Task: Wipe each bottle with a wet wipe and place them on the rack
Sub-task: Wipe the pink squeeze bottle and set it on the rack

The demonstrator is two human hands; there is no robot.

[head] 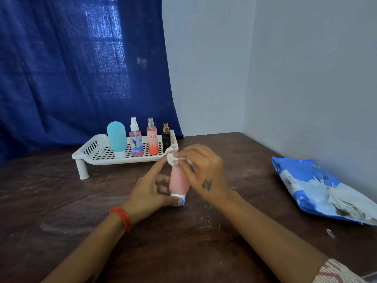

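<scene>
Head view: left hand (150, 193) grips pink bottle (179, 183); right hand (204, 170) pinches wipe (173, 158).

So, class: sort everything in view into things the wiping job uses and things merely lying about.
Job: pink squeeze bottle, white wet wipe, white slotted plastic rack, blue wipes packet, four racked bottles.
Lying about: blue curtain, small scrap on brown table.

Dark wooden table (183, 242) bears white rack (102, 158) and wipes pack (306, 180).
</scene>
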